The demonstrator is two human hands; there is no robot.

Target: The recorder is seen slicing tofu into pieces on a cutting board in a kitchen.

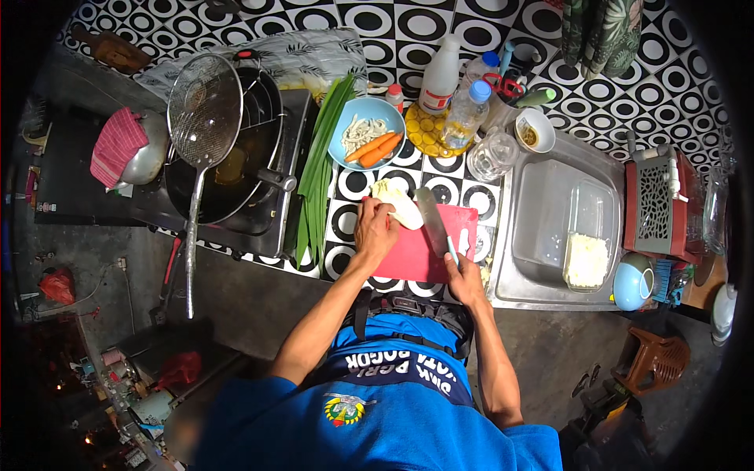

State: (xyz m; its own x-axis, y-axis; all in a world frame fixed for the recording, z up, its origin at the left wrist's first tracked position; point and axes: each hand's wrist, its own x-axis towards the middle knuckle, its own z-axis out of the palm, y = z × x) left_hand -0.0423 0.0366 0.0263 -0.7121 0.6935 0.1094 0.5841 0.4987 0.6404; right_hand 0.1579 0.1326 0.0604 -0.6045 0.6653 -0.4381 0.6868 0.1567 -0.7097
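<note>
On a pink-red plastic cutting board lies a pale head of napa cabbage, slanting across its upper left part. My left hand has its curled fingers against the cabbage's lower left side, steadying it. A kitchen knife with a broad blade and light blue handle is in my right hand. Its blade points up and away from me, just right of the cabbage and apart from it. Behind the board, a light blue bowl holds whole carrots and whitish strips, perhaps sliced mushrooms.
Left of the board, long green leaves lie beside a gas stove bearing a black wok and a wire skimmer. Bottles and a glass jar stand behind. A steel sink at right contains a clear container of chopped pale food.
</note>
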